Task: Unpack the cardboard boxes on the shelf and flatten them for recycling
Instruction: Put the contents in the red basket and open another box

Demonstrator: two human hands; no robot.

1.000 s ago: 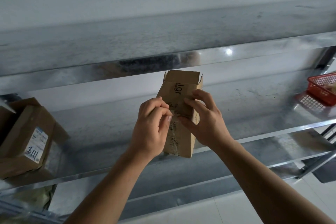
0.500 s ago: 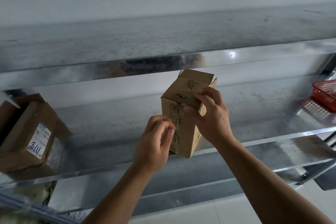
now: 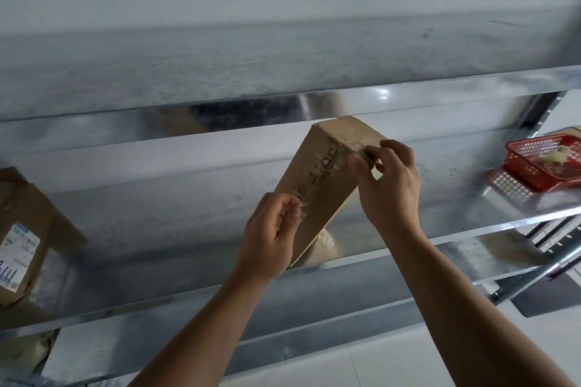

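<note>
Head view: a small brown cardboard box (image 3: 317, 185) leans tilted over the grey metal shelf (image 3: 157, 223), between both hands. The left hand (image 3: 270, 239) pinches clear tape (image 3: 309, 195) with curled fingers at the box's lower seam. The right hand (image 3: 390, 185) pinches its upper end.

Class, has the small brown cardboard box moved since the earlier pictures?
Yes. The cardboard box has tipped rightward, its top toward the red plastic basket on the metal shelf.

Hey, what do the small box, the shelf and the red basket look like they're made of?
Small box: brown cardboard, matte, with a clear glossy tape strip. Shelf: likely galvanized steel, mottled grey with mirror-like edges. Red basket: probably plastic, molded grid walls.
</note>
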